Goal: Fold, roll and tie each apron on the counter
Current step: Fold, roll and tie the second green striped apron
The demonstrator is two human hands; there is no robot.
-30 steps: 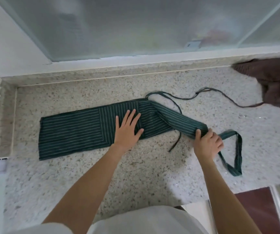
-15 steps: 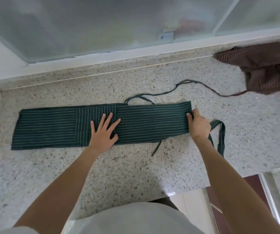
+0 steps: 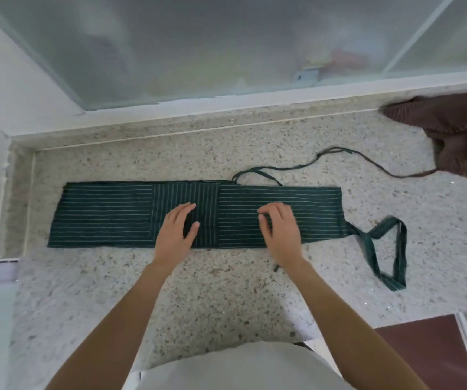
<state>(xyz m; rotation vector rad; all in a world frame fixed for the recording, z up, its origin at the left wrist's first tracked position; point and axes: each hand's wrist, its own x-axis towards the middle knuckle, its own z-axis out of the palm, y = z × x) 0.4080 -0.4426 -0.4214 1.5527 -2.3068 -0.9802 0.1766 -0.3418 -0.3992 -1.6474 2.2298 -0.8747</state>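
Left hand: flat on the green striped apron, fingers straight. Right hand: on the same apron, fingertips bent, pressing the cloth (whether they pinch it, cannot tell). Apron: a long folded band across the speckled counter, neck loop trailing right. Brown apron: crumpled, far right corner.
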